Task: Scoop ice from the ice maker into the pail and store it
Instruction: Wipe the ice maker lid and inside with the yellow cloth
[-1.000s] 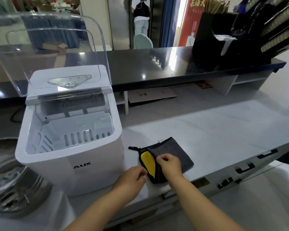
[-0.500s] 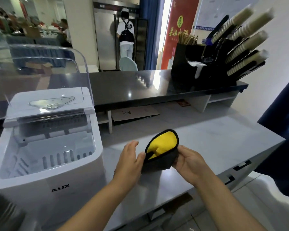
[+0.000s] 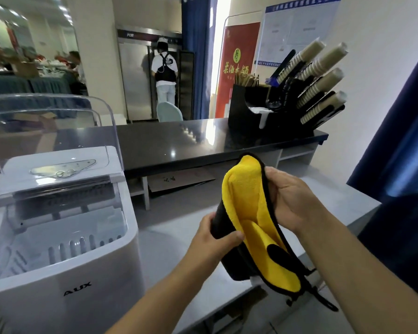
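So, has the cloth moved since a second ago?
Yes. The cloth lay flat on the counter right of the ice maker; now the left hand and right hand hold it up, clear of the counter.

Yellow-black cloth [image 3: 249, 213] over grey counter [image 3: 179, 227]; black rack [image 3: 246, 112] behind, seemingly holding cups.

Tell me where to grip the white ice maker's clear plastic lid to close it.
Take the clear plastic lid by its curved top edge, from the front over the white ice maker. It stands open, hinged at the back, leaving that edge free. Left hand and right hand hold a yellow and black cloth; free one.
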`<state>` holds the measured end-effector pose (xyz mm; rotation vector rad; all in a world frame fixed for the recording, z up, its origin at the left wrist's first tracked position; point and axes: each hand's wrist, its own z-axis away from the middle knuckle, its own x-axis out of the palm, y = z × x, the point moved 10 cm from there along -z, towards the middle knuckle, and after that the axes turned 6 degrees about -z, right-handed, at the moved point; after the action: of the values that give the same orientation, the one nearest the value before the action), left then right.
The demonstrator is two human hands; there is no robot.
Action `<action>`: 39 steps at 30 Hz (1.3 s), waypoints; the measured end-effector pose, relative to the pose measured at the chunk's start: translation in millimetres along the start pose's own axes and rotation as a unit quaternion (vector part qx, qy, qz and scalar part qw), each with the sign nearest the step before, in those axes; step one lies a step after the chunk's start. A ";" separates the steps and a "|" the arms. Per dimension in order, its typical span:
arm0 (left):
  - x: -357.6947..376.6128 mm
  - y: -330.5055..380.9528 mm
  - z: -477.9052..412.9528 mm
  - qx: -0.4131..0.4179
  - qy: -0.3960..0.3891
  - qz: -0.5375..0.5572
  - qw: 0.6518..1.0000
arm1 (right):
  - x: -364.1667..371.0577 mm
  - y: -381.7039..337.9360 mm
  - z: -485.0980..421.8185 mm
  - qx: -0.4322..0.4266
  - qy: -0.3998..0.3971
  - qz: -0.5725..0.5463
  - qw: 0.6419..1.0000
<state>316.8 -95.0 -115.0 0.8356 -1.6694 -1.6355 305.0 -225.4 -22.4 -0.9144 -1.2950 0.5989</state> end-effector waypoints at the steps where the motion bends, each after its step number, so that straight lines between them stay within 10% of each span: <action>1: 1.9 5.5 0.4 0.010 0.028 -0.008 1.000 | 3.1 -1.1 1.1 -0.006 -0.007 0.008 1.000; 8: -25.4 18.3 -7.1 0.061 0.159 -0.296 0.940 | 14.3 -18.4 7.6 -0.040 -0.023 0.007 0.999; 15: -63.6 27.2 -0.1 0.044 0.138 -0.196 0.970 | -13.0 -51.3 7.7 -0.100 0.047 -0.041 0.993; 25: -24.7 125.7 12.7 0.160 -0.117 -0.188 0.962 | -73.0 -17.7 -15.2 -0.074 0.179 0.045 0.980; 29: -25.3 149.3 10.9 0.180 -0.109 -0.211 0.955 | -72.2 0.8 -7.8 -0.101 0.220 0.338 0.910; 33: -32.3 150.3 10.3 0.158 -0.096 -0.146 0.972 | -31.4 6.8 34.6 -0.242 0.195 0.398 0.863; 39: -44.8 151.3 11.2 0.181 -0.027 -0.140 0.973 | 17.7 44.7 77.3 -0.281 0.079 0.302 0.907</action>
<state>333.8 -49.2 35.5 1.2652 -1.9974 -1.5648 238.5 -169.3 -48.9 -1.8464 -1.0365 0.6109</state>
